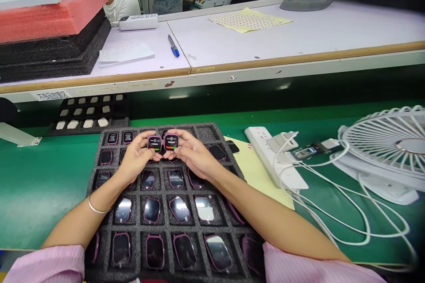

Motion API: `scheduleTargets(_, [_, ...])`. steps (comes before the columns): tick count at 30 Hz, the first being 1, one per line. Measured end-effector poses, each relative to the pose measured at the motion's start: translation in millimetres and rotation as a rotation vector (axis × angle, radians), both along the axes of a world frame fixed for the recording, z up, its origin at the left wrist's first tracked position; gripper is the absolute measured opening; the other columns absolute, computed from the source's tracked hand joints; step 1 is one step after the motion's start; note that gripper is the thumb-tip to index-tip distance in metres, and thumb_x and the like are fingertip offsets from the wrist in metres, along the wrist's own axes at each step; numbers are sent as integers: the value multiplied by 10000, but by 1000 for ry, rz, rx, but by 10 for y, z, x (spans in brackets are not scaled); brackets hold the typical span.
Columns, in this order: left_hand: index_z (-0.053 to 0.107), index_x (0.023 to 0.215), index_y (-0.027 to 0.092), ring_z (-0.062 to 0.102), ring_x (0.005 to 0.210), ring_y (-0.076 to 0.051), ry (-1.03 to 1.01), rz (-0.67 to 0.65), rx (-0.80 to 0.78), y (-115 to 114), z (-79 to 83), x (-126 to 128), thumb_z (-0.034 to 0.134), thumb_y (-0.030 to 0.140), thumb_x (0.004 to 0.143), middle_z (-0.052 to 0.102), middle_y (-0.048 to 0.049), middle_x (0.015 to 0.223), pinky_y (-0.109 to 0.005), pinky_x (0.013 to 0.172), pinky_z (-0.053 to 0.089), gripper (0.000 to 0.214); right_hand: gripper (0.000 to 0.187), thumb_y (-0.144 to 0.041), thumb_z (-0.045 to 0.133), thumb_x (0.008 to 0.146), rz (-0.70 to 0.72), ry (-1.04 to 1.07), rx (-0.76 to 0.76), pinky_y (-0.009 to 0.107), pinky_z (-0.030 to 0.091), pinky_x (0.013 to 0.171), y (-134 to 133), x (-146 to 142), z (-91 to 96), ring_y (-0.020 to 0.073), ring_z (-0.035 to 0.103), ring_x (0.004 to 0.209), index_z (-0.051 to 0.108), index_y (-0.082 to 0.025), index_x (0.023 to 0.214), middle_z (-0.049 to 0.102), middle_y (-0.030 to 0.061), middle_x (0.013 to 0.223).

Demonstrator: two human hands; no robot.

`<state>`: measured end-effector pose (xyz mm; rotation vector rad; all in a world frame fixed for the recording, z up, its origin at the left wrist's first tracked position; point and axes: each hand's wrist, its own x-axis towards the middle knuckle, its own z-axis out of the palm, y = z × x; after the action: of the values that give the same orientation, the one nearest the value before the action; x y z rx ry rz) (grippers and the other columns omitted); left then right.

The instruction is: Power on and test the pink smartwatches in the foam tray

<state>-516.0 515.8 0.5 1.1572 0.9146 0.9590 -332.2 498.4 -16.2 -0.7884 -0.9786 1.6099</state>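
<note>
On the green bench [66,163], a dark foam tray [208,132] is holding rows of purple-rimmed smartwatches [155,252] in its compartments; behind, a black tray [123,122] is carrying white pieces [88,123]. Above the foam tray, the left hand [137,155] and right hand [195,154], fingers curled, are pinching a lit watch [154,143] and a second lit watch [171,141] side by side, screens facing the wearer, long axes running upright.
</note>
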Motion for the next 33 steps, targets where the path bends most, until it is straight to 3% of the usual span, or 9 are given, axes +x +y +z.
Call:
scheduleTargets(5, [546,1090,171,687,584,-133,36,1,-53,-6,9,2,667,324,779,647,0,860,-252,581,577,367,331,-354,727,803,-33,-119,-33,226,418,497,24,11,-46,102,588,526,557,-193,1037,689,18,843])
scheduleTargets(9, [549,1001,164,632,523,-85,97,6,22,-1,6,29,715,307,749,639,6,843,-195,501,516,333,336,-312,695,785,-17,-72,-63,248,468,540,54,24,-45,134,646,578,555,-197,1068,686,16,865])
scheduleTargets(15, [467,1178,192,673,665,-106,85,-76,66,174,-40,173,717,156,689,621,-37,1042,-256,648,567,551,584,-140,659,631,-57,-4,-104,275,535,674,188,170,31,161,695,712,469,-226,1177,671,14,960])
scheduleTargets(18, [420,1220,177,675,693,-119,302,-158,221,363,-87,342,636,129,756,621,-69,1075,-294,683,571,515,700,-144,705,623,-89,-94,-8,276,538,711,314,377,73,150,682,734,402,-244,1247,641,2,988])
scheduleTargets(20, [440,1201,167,654,704,-128,485,-199,351,483,-115,492,628,129,778,639,-54,991,-307,706,557,464,661,-179,692,667,-113,-238,90,298,541,715,399,588,72,154,669,734,392,-239,1254,617,10,1007])
scheduleTargets(22, [499,1150,171,632,784,-163,612,-199,451,569,-141,651,676,146,760,635,-38,936,-349,791,532,429,558,-202,630,746,-132,-575,197,320,540,712,467,837,44,167,655,743,409,-218,1258,595,22,995])
scheduleTargets(26, [614,1097,194,500,1081,-290,824,-165,608,626,-215,917,763,218,707,571,-83,1069,-465,990,396,418,429,-146,662,732,-140,-1218,311,375,505,820,533,1267,-25,228,605,861,571,-154,1151,531,47,944])
scheduleTargets(30, [643,1185,229,427,1104,-336,1009,-182,675,610,-287,1036,735,346,762,507,-113,1143,-484,956,367,449,425,-144,739,707,-39,-1329,335,365,477,906,554,1387,-62,257,564,989,665,-165,1125,495,51,940])
scheduleTargets(33, [611,1278,239,418,1104,-350,1093,-199,700,564,-220,958,732,428,765,481,-132,1194,-488,943,362,559,482,-149,744,734,32,-1406,335,347,442,979,554,1365,-62,258,546,1077,662,-183,1208,507,66,992])
